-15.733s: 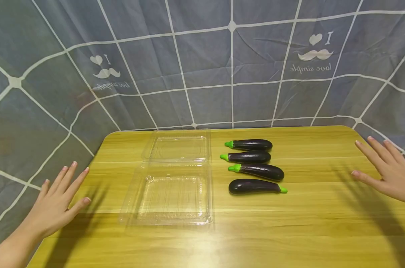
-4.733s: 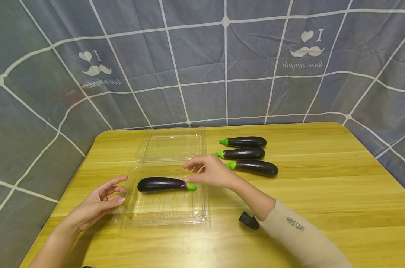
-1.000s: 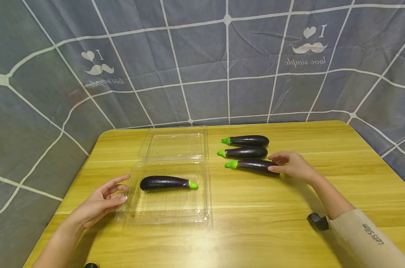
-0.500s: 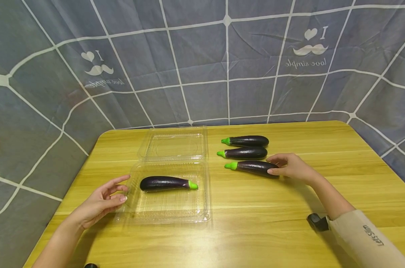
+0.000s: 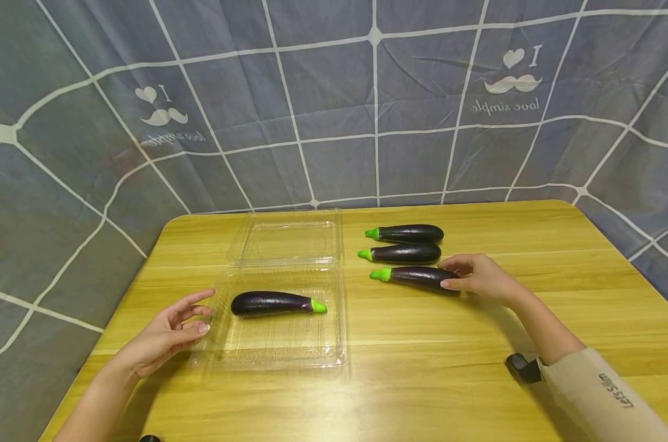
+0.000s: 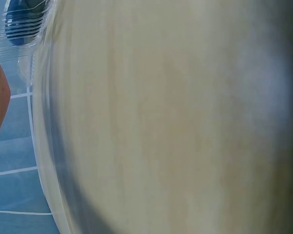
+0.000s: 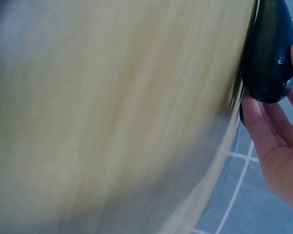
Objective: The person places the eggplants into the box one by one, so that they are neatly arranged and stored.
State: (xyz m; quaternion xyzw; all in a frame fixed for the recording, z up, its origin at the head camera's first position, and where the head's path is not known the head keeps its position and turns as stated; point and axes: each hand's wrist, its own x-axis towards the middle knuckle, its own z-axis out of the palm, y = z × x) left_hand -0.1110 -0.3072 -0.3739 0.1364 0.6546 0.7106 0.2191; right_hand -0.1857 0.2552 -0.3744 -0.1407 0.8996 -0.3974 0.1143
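My right hand (image 5: 480, 279) holds the rounded right end of a dark purple eggplant (image 5: 419, 277) lying on the table, thumb on its near side. In the right wrist view, the fingers (image 7: 271, 126) reach round that eggplant's blunt end (image 7: 268, 58). A hinged clear plastic container (image 5: 273, 356) lies unfolded at left, with one eggplant (image 5: 270, 303) in its near half, green stem to the right. My left hand (image 5: 170, 331) is beside the container's left wall, fingers loosely bent, fingertips right at the rim.
Behind the held eggplant lie two more eggplants, a middle one (image 5: 406, 253) and a back one (image 5: 411, 233), stems left. The container's lid half (image 5: 290, 252) lies toward the back. A grey curtain (image 5: 334, 104) with white lines surrounds the wooden table (image 5: 400, 380).
Since the earliest frame, one eggplant has moved from the row into the container. My right hand has gone from the container to the nearest remaining eggplant; the last second shows barely any motion.
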